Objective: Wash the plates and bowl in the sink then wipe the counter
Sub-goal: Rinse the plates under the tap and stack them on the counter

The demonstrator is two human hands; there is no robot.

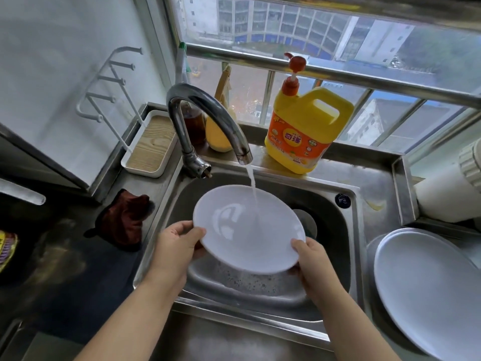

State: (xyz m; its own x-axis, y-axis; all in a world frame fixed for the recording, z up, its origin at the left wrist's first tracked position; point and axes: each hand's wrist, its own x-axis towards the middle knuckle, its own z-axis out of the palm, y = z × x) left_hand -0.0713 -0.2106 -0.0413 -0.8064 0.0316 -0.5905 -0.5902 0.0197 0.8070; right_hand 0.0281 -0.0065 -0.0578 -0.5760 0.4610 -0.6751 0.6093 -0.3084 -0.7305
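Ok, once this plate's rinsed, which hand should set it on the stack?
Right hand, probably. It already grips the round white plate's right rim, and the stacked white plates sit on the counter on that side; the left hand would have to cross the steel sink.

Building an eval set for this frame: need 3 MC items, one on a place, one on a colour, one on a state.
1. Where does the dark red cloth lie?
A. on the counter left of the sink
B. inside the sink
C. on the window rail

2. What colour is the body of the dish soap jug?
A. green
B. yellow
C. white

3. What is the state of the faucet?
A. off
B. dripping onto the counter
C. running onto the held plate

Answers:
1. A: the dark red cloth sits bunched on the counter beside the left rim of the sink.
2. B: the dish soap jug is yellow, with an orange label and a red pump.
3. C: a stream falls from the faucet onto the white plate, which the left hand and right hand grip over the sink.
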